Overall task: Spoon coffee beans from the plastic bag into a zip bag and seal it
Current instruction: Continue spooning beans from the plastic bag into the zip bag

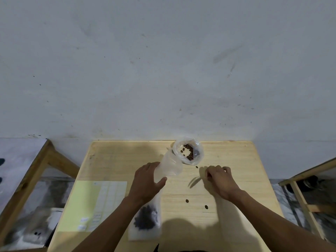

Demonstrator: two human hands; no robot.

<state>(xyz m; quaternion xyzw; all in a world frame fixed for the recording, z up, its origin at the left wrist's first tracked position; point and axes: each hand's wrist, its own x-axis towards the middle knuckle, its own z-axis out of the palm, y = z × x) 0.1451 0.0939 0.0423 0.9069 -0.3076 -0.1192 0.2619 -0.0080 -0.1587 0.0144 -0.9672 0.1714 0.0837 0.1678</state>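
Here we have the left hand [147,180] curled round the translucent zip bag [168,167], holding it up off the table [236,160] with its mouth tipped toward the plastic bag [189,151] of coffee beans [189,150], so that the spoon has only a short way to travel. The plastic bag stands near the far edge of the table, its rim rolled open so the beans lie exposed. Our right hand [219,177] hovers just right of centre with fingers curled as if round a spoon; a thin blurred streak beside it may be that spoon, but we cannot tell for sure. A few stray beans [187,201] lie on the wood nearer the near edge. Another small bag with dark beans [146,218] lies flat under the left forearm, and a yellow sheet [87,202] sits toward the near left corner.
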